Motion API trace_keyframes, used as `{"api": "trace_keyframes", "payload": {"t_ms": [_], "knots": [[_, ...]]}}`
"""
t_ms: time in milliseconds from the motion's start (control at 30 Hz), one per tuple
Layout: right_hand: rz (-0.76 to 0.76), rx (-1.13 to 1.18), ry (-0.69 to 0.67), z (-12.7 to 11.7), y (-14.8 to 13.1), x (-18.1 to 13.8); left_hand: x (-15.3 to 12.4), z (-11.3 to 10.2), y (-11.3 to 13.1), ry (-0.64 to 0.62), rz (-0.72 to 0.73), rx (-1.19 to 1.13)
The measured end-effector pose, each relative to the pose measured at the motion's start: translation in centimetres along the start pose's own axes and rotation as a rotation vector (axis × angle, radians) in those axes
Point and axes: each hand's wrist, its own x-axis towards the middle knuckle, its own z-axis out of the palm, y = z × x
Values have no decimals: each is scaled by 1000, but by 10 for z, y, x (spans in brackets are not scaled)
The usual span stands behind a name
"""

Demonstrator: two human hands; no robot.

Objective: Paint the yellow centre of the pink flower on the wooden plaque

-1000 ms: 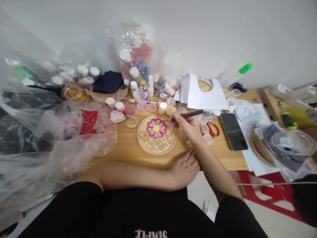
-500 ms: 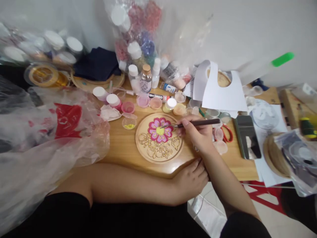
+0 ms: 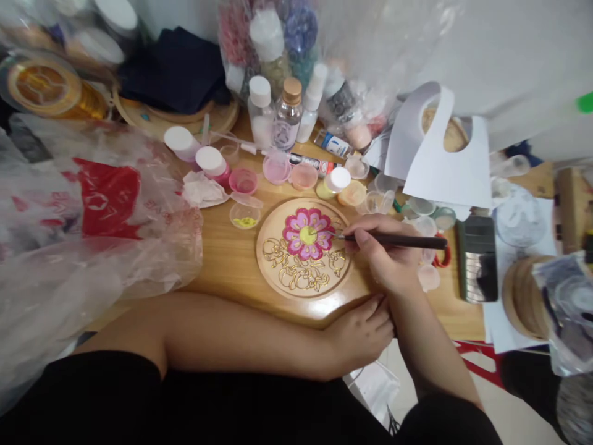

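Observation:
A slim dark-handled paintbrush (image 3: 398,240) is pinched in my right hand (image 3: 386,250), its tip at the yellow centre of a painted flower (image 3: 308,233). The flower has pink-purple petals edged in magenta. It sits on a round wooden plaque (image 3: 269,278) with raised gold outlines of bare vines and fruit below the flower. My left hand (image 3: 360,337) rests by the table's front edge beside my right forearm, fingers stretched loosely, their tips partly hidden. A small clear cup with yellow paint (image 3: 244,216) stands left of the plaque.
Behind the plaque stand paint cups (image 3: 277,168), a white-capped yellow jar (image 3: 333,182) and a cork-topped bottle (image 3: 288,116). A plastic bag (image 3: 152,247) covers the left side. To the right lie a phone (image 3: 479,259), red-handled scissors (image 3: 443,254) and wooden rounds (image 3: 519,293).
The camera view has moved in closer and shifted, so the table things appear larger. The brush tip stays at the flower's centre, and my left hand keeps its place by the right forearm.

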Motion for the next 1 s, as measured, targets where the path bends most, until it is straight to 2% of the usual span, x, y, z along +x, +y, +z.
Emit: {"api": "trace_keyframes", "payload": {"t_ms": [367, 467, 600, 800, 1000], "knots": [[17, -15, -1, 0, 0, -2, 1, 0, 0, -6, 9, -11], [21, -21, 44, 0, 2, -4, 1, 1, 1, -17, 2, -9], [26, -39, 109, -1, 4, -5, 1, 2, 2, 27, -23, 1], [14, -22, 69, -1, 4, -4, 1, 3, 2, 18, -21, -5], [-8, -15, 89, 0, 3, -5, 1, 4, 3, -8, -6, -11]]}}
